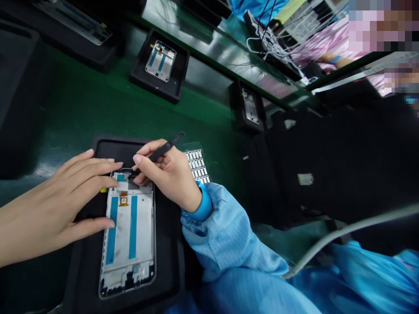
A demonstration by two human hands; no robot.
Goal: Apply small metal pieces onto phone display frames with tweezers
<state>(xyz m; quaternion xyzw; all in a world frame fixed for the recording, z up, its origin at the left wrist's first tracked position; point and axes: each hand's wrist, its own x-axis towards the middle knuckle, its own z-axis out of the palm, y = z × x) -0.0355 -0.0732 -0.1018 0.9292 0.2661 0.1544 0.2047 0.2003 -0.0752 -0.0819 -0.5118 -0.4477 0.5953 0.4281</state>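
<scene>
A phone frame (142,231) with blue adhesive strips and a small brown flex connector lies in a black foam tray (168,266). Across its upper left edge rests my left hand (81,187), fingers spread, fingertips touching the frame. My right hand (166,170) pinches black tweezers (163,149) like a pen. Their tip points down at the top part of the frame; whether it grips anything is too small to tell. A sheet of small white-and-black stickers (197,165) is partly hidden behind my right hand.
More phone frames lie in black trays: one at the back (160,61), one farther right (250,106), one upper left (78,22). Black foam (327,161) is stacked on the right. Cables (271,43) bundle beyond the ledge, near another person in pink (337,35).
</scene>
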